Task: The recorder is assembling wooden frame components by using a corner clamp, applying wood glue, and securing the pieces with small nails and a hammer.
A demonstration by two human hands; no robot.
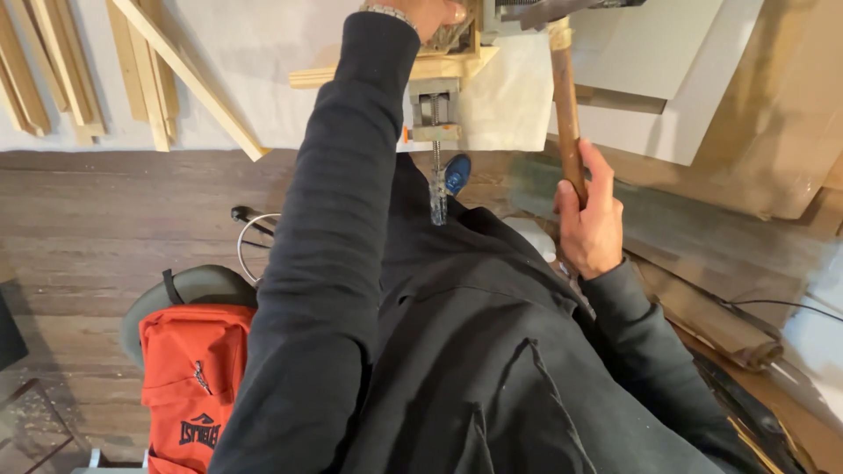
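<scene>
My right hand [590,219] grips the wooden handle of a hammer [566,96], whose dark metal head reaches the top edge of the view. My left hand [432,14], mostly cut off at the top, rests on a light wooden frame piece [386,74] held in a metal clamp [435,110]. The clamp's screw hangs down with a clear handle at its tip. Both arms wear dark sleeves, and a bracelet shows at the left wrist.
An orange backpack [193,377] sits on a round grey stool at lower left. Wooden strips [149,70] lean against the white wall. White panels [667,61] and brown boards [773,132] stand at right. A blue shoe [456,173] shows on the wooden floor.
</scene>
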